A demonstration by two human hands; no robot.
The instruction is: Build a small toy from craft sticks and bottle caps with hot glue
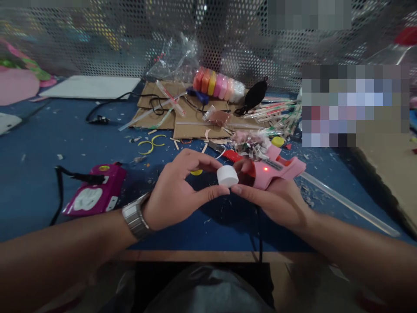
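Observation:
Between the thumb and fingers of my left hand [180, 189] is a small white cap [227, 176], like a bottle cap, held above the table. My right hand [280, 200] is wrapped round a pink glue gun [276, 169] whose small red light is lit. The tip of my right thumb is at the cap's lower right edge; whether it presses on it I cannot tell. Part of the glue gun's front is hidden behind the fingers and cap. A black cord [260, 234] hangs below it past the table edge.
A purple box with a plugged-in cord [97, 189] stands at the left. Cardboard [192, 126] at the back bears colourful clay packs [218, 84]. A red-handled cutter [233, 155], scraps and a clear glue stick [352, 204] lie about. A perforated metal screen [130, 43] closes the back.

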